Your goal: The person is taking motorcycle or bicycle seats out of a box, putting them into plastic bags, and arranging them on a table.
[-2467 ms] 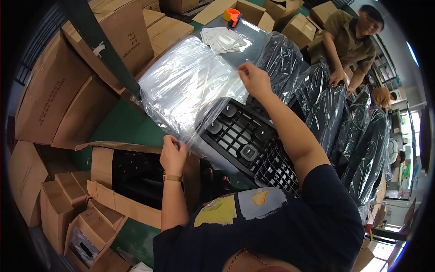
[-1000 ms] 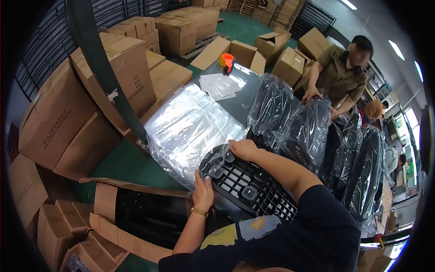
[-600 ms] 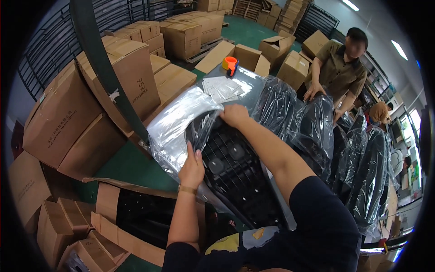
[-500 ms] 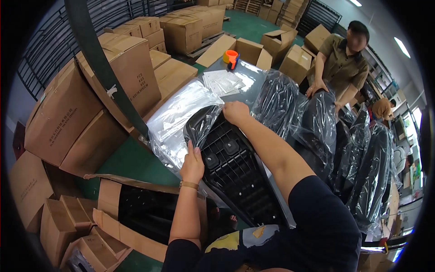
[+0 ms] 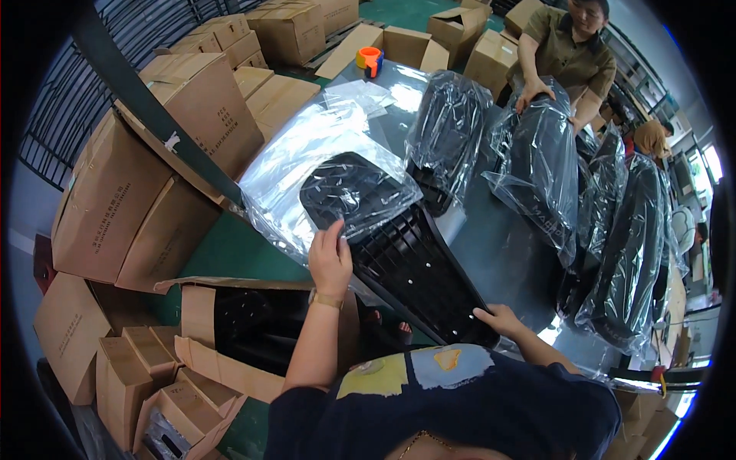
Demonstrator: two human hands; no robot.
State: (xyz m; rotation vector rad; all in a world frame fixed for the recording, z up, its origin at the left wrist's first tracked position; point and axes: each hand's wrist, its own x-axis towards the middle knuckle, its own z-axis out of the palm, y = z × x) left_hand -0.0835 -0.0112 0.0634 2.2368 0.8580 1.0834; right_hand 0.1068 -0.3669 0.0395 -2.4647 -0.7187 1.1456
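The grey bench (image 5: 510,257) runs across the middle, its smooth top throwing back bright patches of light. On its near left part lies the black ribbed part (image 5: 410,280), its broad end inside a clear plastic bag (image 5: 280,172) and its narrow end toward the person. The left hand (image 5: 331,259) has its fingers extended at the bag's edge; whether they pinch the film I cannot tell. The right hand (image 5: 502,319) has its thumb at the narrow end, the other fingers mostly hidden, so its grip cannot be told either. Bagged black pieces (image 5: 445,130) line the bench to the right, where a co-worker (image 5: 563,50) handles one. An orange ring-shaped object (image 5: 369,57) sits at the far end. Beyond the green post (image 5: 146,115) stand tall brown cartons (image 5: 207,107) (some bear printing) on a green floor (image 5: 244,245)
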